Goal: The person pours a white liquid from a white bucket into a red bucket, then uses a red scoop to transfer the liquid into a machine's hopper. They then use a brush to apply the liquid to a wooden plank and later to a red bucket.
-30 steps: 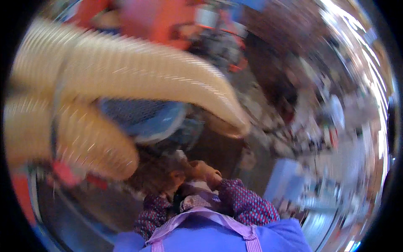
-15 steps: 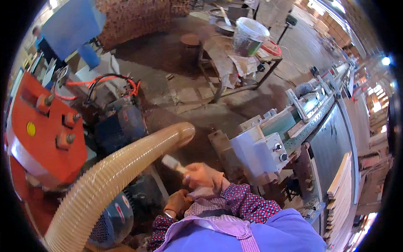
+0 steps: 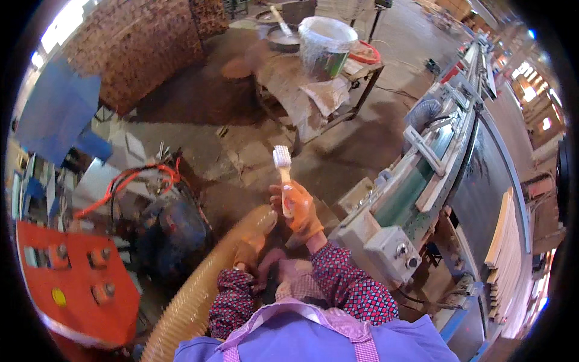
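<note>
My right hand (image 3: 300, 208), in an orange glove, is closed around the pale handle of a brush (image 3: 281, 158) and holds it upright with the white bristles on top. Lower and to the left, my left hand (image 3: 250, 246) is also gloved and lies against the ribbed, tan flexible hose (image 3: 199, 286). Its fingers are smeared by motion, so their state is unclear. Beyond the brush stands a worn work table (image 3: 283, 90) with a whitish plastic bucket (image 3: 327, 45) on it.
At left are an orange-red machine guard (image 3: 78, 320) with bolts and a dark motor (image 3: 175, 235). A long conveyor machine (image 3: 416, 187) with a control box (image 3: 395, 256) runs along the right, beside stacked wooden strips (image 3: 509, 265). A red-rimmed shallow container (image 3: 365, 53) sits by the bucket.
My right hand has lifted the brush up and away, turning its bristles upward. My left hand has moved up against the hose. The view has shifted, bringing the work table closer.
</note>
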`<state>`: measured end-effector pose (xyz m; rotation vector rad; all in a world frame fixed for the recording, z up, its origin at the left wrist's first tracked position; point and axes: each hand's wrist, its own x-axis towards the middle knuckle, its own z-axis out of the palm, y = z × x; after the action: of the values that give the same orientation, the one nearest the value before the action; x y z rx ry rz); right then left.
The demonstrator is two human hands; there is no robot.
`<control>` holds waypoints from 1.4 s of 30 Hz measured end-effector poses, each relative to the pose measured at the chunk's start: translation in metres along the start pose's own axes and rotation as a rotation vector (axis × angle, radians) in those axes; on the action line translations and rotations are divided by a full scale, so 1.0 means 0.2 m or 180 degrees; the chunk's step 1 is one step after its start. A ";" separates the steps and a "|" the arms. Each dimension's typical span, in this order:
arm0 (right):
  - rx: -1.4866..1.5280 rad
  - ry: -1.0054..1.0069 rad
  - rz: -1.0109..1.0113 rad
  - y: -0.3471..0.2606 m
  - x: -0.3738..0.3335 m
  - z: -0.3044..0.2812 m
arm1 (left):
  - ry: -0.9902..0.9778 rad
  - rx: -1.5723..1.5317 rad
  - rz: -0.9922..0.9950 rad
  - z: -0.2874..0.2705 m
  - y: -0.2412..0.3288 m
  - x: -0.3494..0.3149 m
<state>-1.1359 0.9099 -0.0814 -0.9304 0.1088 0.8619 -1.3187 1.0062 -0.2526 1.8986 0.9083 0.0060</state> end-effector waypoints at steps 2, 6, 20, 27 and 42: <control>0.0093 -0.0042 -0.0190 -0.01 0.18 -0.04 | -0.0297 -0.0030 -0.0069 -0.01 -0.11 0.15; 0.0101 -0.0129 -0.0177 -0.19 0.45 0.05 | -0.0733 -0.0011 -0.0346 -0.08 -0.24 0.43; 0.1570 -0.0498 0.0153 -0.57 1.06 0.07 | -0.0999 -0.0068 -0.0131 -0.45 -0.87 0.65; 0.1218 -0.0464 0.0243 -0.80 1.52 0.07 | -0.1639 -0.0725 -0.1326 -0.71 -0.20 1.19; -0.2908 0.1229 -0.1378 -1.28 2.85 0.45 | -0.0155 -0.2004 -0.1010 -0.72 0.15 2.53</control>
<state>-0.6002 1.2441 -0.1042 -1.8897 -0.1713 0.2849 -0.9902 1.4094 -0.3421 1.1604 1.0205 0.0492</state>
